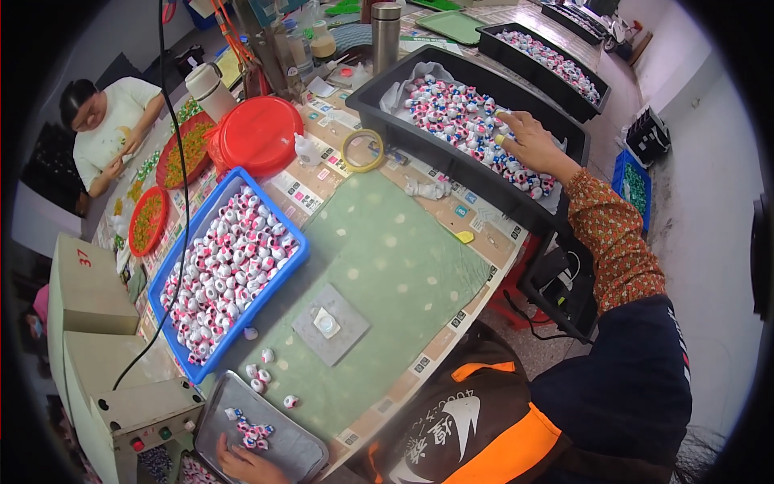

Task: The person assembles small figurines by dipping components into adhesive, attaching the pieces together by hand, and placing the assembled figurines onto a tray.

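My right hand reaches across the long black tray at the far right. Its fingers are stretched out over a heap of small white, pink and blue painted pieces, and yellow covers sit on some fingertips. At the lower left, my left hand rests at the grey metal tray, fingers extended beside a small cluster of the same painted pieces. It appears to hold nothing. Between the hands, a grey square plate with a small whitish block lies on the green mat.
A blue basket full of white and pink pieces stands left of the mat, several loose ones beside it. Behind are a red lid, a tape roll and a steel flask. Another person works at the far left.
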`<state>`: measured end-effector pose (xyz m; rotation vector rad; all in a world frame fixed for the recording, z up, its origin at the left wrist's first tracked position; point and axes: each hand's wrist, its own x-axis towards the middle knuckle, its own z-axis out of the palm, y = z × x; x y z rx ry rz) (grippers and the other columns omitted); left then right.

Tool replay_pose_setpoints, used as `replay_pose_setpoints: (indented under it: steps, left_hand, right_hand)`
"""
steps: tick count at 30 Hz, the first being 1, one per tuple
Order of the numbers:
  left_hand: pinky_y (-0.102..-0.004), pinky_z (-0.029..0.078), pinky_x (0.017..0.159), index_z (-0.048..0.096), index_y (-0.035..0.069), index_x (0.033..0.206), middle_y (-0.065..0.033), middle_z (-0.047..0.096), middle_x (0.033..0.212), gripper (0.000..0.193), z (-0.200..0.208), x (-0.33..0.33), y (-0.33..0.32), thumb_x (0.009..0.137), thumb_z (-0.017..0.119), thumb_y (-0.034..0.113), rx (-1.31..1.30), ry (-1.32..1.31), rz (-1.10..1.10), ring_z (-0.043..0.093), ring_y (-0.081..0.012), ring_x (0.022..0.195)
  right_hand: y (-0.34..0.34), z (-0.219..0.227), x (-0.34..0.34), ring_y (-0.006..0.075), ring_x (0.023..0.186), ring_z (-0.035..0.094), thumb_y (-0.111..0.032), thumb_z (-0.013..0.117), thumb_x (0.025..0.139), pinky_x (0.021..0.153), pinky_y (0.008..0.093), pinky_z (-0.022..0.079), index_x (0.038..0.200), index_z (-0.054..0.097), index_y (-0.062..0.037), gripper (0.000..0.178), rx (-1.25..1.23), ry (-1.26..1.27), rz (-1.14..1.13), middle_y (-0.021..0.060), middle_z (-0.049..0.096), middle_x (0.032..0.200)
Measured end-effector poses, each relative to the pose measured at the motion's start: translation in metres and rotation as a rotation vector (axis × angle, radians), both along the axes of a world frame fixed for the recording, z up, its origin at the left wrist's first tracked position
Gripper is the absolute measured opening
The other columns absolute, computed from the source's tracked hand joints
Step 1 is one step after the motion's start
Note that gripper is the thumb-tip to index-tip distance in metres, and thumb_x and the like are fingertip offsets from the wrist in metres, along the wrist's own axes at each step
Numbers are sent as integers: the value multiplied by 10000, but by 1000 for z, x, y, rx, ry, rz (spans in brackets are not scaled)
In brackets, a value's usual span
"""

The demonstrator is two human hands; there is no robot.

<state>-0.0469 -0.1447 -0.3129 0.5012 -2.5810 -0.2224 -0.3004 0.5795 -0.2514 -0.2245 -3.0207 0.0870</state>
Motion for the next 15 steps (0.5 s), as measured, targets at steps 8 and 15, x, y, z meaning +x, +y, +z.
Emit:
replay_pose_setpoints:
  steps: [8, 15]
  left_hand:
    - [-491, 427, 1044, 601, -22, 1251, -217, 626, 1224, 273, 29, 8, 30, 1040, 517, 130, -204, 59, 67, 588, -387, 1116]
    - [-504, 396, 1100, 581, -10, 1321, -214, 620, 1277, 365, 59, 10, 47, 1006, 618, 169, -121, -77, -15, 589, -378, 1160]
  right_hand:
    - [-8, 7, -20, 427, 1349, 439, -430, 578, 956, 1073, 589, 368, 1507, 414, -202, 619, -135, 19, 59, 207, 406, 1480]
    - [-19, -16, -25, 437, 1321, 483, -410, 579, 941, 1045, 654, 373, 1509, 413, -173, 637, -28, -139, 81, 207, 497, 1421]
